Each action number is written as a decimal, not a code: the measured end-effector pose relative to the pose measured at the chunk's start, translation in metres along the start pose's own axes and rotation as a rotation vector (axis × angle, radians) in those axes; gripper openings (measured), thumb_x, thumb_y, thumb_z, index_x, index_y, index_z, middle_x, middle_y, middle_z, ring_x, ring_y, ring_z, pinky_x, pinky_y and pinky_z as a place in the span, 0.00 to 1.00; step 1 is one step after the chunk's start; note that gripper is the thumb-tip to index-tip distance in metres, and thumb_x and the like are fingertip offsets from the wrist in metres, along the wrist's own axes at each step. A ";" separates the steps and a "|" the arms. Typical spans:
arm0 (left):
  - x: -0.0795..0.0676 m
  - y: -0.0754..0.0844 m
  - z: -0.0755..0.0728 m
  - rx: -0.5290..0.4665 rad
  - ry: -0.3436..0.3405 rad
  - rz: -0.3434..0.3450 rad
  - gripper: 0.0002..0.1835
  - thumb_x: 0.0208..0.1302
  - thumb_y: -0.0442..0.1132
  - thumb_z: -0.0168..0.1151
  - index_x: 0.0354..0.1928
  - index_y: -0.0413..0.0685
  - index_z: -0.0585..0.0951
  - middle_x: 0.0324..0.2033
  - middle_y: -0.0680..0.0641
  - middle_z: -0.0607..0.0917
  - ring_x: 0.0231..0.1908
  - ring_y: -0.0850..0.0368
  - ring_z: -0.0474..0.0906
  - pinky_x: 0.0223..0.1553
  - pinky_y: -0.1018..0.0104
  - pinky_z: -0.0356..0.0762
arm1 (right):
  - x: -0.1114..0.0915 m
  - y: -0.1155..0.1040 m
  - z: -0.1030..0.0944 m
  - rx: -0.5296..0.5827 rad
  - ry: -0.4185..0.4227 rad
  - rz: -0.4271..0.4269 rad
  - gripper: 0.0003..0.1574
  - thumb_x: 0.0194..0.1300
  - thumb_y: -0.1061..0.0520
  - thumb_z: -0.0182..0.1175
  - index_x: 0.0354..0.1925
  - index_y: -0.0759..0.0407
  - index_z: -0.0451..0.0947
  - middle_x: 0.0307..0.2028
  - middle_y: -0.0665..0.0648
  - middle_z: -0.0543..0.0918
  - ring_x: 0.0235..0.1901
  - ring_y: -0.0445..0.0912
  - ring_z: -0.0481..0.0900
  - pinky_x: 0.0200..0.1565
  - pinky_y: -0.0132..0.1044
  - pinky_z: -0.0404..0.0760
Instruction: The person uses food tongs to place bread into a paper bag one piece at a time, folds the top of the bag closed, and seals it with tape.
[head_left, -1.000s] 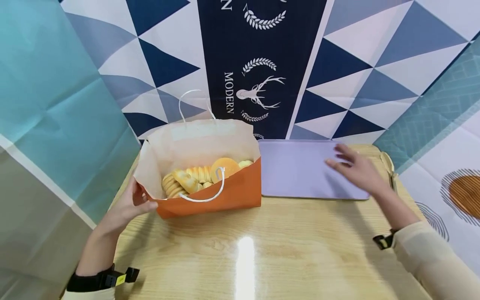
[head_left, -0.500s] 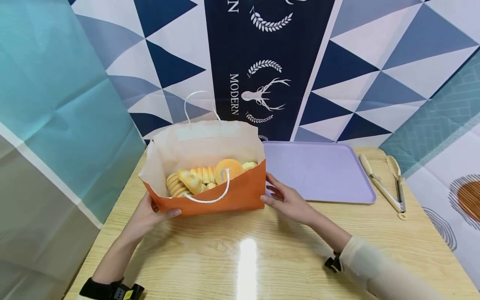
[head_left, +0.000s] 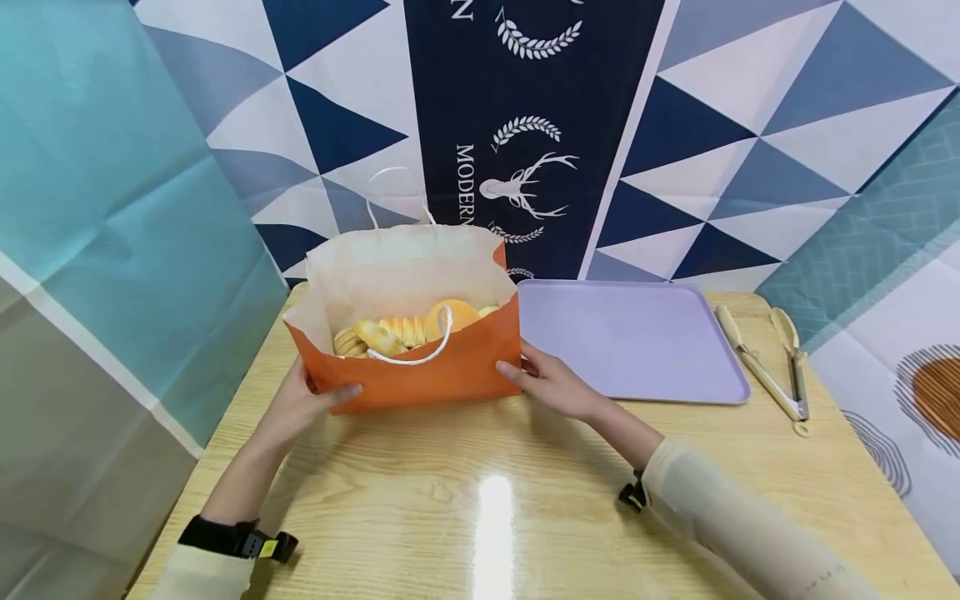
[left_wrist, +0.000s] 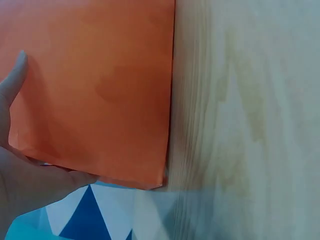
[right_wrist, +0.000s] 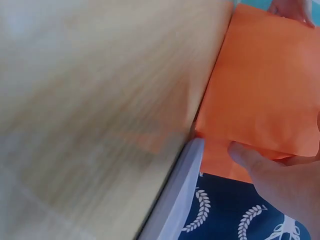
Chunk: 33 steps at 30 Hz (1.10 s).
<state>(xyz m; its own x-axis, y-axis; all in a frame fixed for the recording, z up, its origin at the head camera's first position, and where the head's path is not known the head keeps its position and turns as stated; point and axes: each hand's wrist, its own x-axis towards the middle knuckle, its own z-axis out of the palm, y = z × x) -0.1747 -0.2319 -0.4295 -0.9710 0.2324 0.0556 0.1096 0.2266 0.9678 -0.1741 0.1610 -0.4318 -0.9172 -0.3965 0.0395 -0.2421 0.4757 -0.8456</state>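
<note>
An orange paper bag [head_left: 427, 383] with a pale inside and white cord handles [head_left: 412, 360] stands on the wooden table, its wide mouth facing up. Several bread pieces [head_left: 390, 332] lie in it, among them a round orange-topped bun [head_left: 450, 315]. At the bag's left end my left hand [head_left: 294, 407] grips it, thumb across the front and fingers along the side. My right hand [head_left: 553, 385] holds the opposite end, its thumb likewise on the front panel. In the left wrist view the left thumb [left_wrist: 15, 77] lies against the orange paper. Part of the bread is hidden by the front panel.
Beside the bag on the right lies a flat lilac tray [head_left: 630, 342]. Further right, beige-handled tongs [head_left: 761, 375] rest on the table [head_left: 420, 500]. A patterned cloth wall [head_left: 540, 100] stands close behind the bag.
My right hand has come left from over the tray to the bag's right end. My left hand has shifted right along the bag. The bag has moved slightly back and its front tilted up.
</note>
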 end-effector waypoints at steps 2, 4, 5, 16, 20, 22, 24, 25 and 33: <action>0.010 -0.001 -0.003 -0.014 0.009 0.006 0.48 0.59 0.38 0.72 0.75 0.54 0.53 0.65 0.46 0.67 0.62 0.52 0.64 0.67 0.41 0.57 | 0.011 -0.001 -0.001 -0.009 0.016 0.006 0.42 0.72 0.37 0.52 0.77 0.43 0.52 0.69 0.59 0.69 0.62 0.50 0.71 0.59 0.54 0.75; 0.019 -0.003 -0.005 -0.015 0.019 0.008 0.45 0.59 0.38 0.72 0.73 0.52 0.55 0.63 0.45 0.69 0.60 0.51 0.65 0.66 0.42 0.57 | 0.022 -0.001 -0.002 -0.003 0.026 0.013 0.41 0.72 0.37 0.53 0.76 0.42 0.55 0.67 0.59 0.72 0.61 0.49 0.73 0.60 0.54 0.74; 0.024 -0.004 -0.007 -0.021 0.023 0.004 0.45 0.59 0.38 0.72 0.73 0.51 0.55 0.62 0.45 0.70 0.60 0.51 0.65 0.66 0.42 0.57 | 0.027 0.000 -0.002 -0.003 0.029 0.021 0.41 0.71 0.36 0.52 0.76 0.43 0.55 0.67 0.58 0.72 0.61 0.48 0.73 0.61 0.54 0.73; 0.074 -0.014 -0.027 -0.076 0.021 -0.010 0.36 0.61 0.38 0.70 0.66 0.53 0.61 0.58 0.50 0.73 0.59 0.53 0.66 0.68 0.44 0.54 | 0.078 0.008 0.000 -0.006 0.079 0.102 0.49 0.64 0.25 0.51 0.77 0.38 0.52 0.68 0.55 0.71 0.63 0.47 0.70 0.63 0.51 0.71; 0.089 -0.016 -0.031 -0.088 0.016 -0.011 0.37 0.61 0.39 0.70 0.67 0.54 0.60 0.60 0.49 0.70 0.61 0.52 0.63 0.69 0.42 0.52 | 0.092 0.011 0.000 0.014 0.095 0.116 0.51 0.64 0.25 0.51 0.77 0.42 0.54 0.67 0.56 0.72 0.62 0.49 0.70 0.63 0.51 0.71; 0.096 -0.017 -0.031 -0.089 0.013 -0.014 0.39 0.60 0.40 0.70 0.68 0.55 0.59 0.62 0.48 0.69 0.62 0.51 0.62 0.70 0.41 0.50 | 0.098 0.012 -0.001 0.017 0.105 0.127 0.52 0.63 0.24 0.51 0.77 0.43 0.54 0.68 0.57 0.71 0.63 0.50 0.70 0.63 0.51 0.71; 0.103 -0.018 -0.032 -0.093 0.013 -0.013 0.41 0.60 0.41 0.71 0.70 0.56 0.58 0.64 0.47 0.68 0.64 0.51 0.61 0.71 0.41 0.48 | 0.102 0.013 -0.002 0.011 0.113 0.139 0.53 0.63 0.24 0.51 0.77 0.42 0.52 0.69 0.57 0.69 0.63 0.51 0.69 0.64 0.51 0.70; 0.106 -0.019 -0.032 -0.092 0.013 -0.012 0.41 0.60 0.41 0.71 0.70 0.56 0.57 0.65 0.47 0.67 0.64 0.50 0.60 0.71 0.41 0.47 | 0.105 0.013 -0.002 0.005 0.116 0.143 0.54 0.63 0.23 0.51 0.78 0.41 0.50 0.70 0.58 0.68 0.64 0.51 0.68 0.64 0.51 0.69; 0.113 -0.017 -0.033 -0.114 0.021 -0.025 0.42 0.59 0.41 0.71 0.71 0.57 0.57 0.66 0.46 0.66 0.64 0.50 0.60 0.72 0.42 0.47 | 0.111 0.015 -0.007 -0.049 0.119 0.173 0.60 0.60 0.20 0.49 0.79 0.41 0.42 0.74 0.58 0.60 0.67 0.53 0.63 0.67 0.53 0.65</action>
<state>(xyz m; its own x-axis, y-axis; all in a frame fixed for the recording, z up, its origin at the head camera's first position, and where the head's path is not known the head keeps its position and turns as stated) -0.2934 -0.2406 -0.4312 -0.9776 0.2076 0.0348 0.0612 0.1225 0.9906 -0.2815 0.1294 -0.4360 -0.9765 -0.2118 -0.0391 -0.0902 0.5672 -0.8187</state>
